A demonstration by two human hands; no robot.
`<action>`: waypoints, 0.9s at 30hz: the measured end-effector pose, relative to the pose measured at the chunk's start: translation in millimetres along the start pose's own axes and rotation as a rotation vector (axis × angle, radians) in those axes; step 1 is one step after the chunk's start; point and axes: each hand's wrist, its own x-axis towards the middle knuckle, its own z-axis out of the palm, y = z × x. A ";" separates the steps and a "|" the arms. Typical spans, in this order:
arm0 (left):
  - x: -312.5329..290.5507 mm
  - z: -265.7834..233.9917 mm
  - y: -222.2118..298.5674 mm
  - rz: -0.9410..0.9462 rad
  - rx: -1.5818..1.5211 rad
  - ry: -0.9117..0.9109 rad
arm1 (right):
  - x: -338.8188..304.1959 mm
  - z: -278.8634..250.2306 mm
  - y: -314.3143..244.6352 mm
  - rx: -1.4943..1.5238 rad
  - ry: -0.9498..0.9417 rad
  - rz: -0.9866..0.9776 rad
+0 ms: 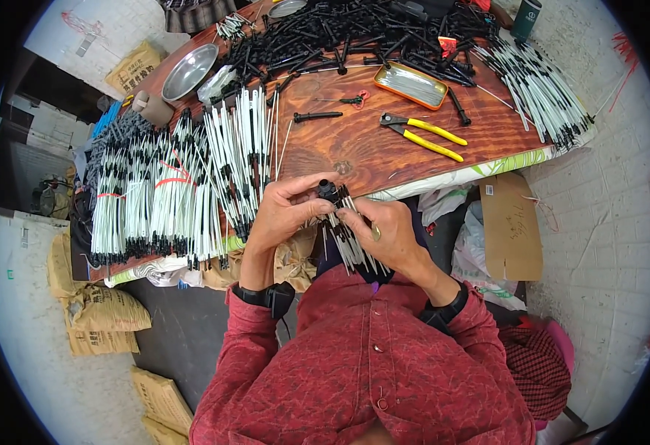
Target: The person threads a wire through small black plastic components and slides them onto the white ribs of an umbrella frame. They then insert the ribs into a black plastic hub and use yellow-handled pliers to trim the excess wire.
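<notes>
In front of my body, at the table's near edge, both hands meet. My left hand point(289, 211) is closed, its thumb and fingers pinching a black plastic tube-like part point(327, 190) with a round end facing up. My right hand point(385, 231) is closed beside it, thumb and fingers on the black ends of several thin white rods point(352, 251). These rods hang down below the hands over my lap. The fingers partly hide where the black part and the rods meet.
Yellow-handled pliers point(426, 136) and an orange-rimmed tin point(412, 86) of thin pins lie on the wooden table point(317, 152). Black plastic parts point(310, 37) heap at the back. Bundled white rods point(180, 196) stand left; more rods point(536, 93) lie right. A metal bowl point(190, 72) sits far left.
</notes>
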 end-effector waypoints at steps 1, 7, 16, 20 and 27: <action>0.8 1.9 0.5 -0.002 0.031 0.019 | 0.9 0.0 0.1 -0.009 0.019 -0.002; 0.3 15.5 -1.5 0.045 -0.106 0.087 | 1.2 11.1 2.0 -0.066 0.132 -0.032; 1.4 11.4 1.9 0.066 -0.068 0.056 | -4.8 6.8 0.9 -0.119 0.102 -0.093; 3.7 12.4 5.1 0.037 -0.076 0.047 | -1.8 3.5 8.3 -0.125 0.062 -0.144; 15.6 13.2 7.9 0.032 -0.034 0.050 | 11.6 -3.9 17.6 -0.111 0.036 -0.208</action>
